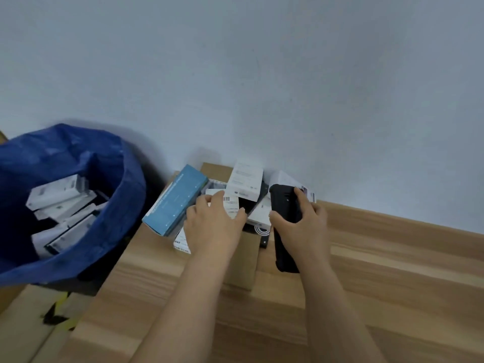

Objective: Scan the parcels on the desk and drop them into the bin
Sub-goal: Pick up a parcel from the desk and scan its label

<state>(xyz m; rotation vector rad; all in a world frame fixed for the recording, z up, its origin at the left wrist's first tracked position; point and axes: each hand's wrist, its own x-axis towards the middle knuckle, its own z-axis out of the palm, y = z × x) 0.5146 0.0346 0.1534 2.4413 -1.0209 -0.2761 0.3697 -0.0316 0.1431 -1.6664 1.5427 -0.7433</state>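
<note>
A pile of parcels lies on the wooden desk (392, 271) against the wall: a long blue box (175, 200), a white box (245, 180), cardboard pieces and other white boxes. My left hand (214, 221) grips a small white parcel with a barcode label (231, 203) at the front of the pile. My right hand (301, 226) holds a black handheld scanner (284, 205) just right of that parcel, its top toward the pile. Left of the desk stands the bin (78, 158), lined with a blue bag and holding several white boxes (57, 195).
A pale wall rises directly behind the pile. A flat cardboard box (245, 260) lies under my left forearm. Below the bin, at the lower left, cardboard sheets with yellow-black tape (60, 313) cover the floor.
</note>
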